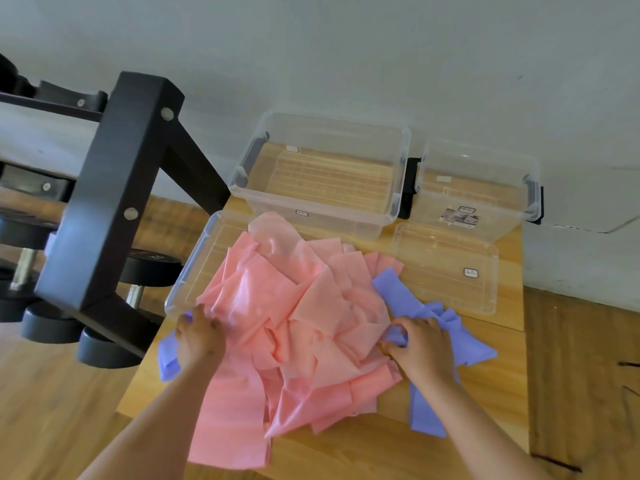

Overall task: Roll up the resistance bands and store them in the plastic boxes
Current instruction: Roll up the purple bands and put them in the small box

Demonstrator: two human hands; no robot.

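Note:
A big loose heap of pink resistance bands (294,317) covers the middle of the low wooden table (363,448). Purple bands (426,407) stick out on its right side, and another purple end (168,362) shows at the left. My left hand (199,336) grips the heap's left edge where pink and purple meet. My right hand (420,344) pinches a purple band at the heap's right edge. Two clear plastic boxes stand behind: a large one (242,195) and a smaller one (533,195). Two clear lids lie flat, one (187,275) partly under the heap, one (446,268) to the right.
A black dumbbell rack (104,202) with dumbbells (104,348) stands close to the table's left edge. A pale wall runs behind the boxes. Wooden floor (585,375) lies right of the table and in front.

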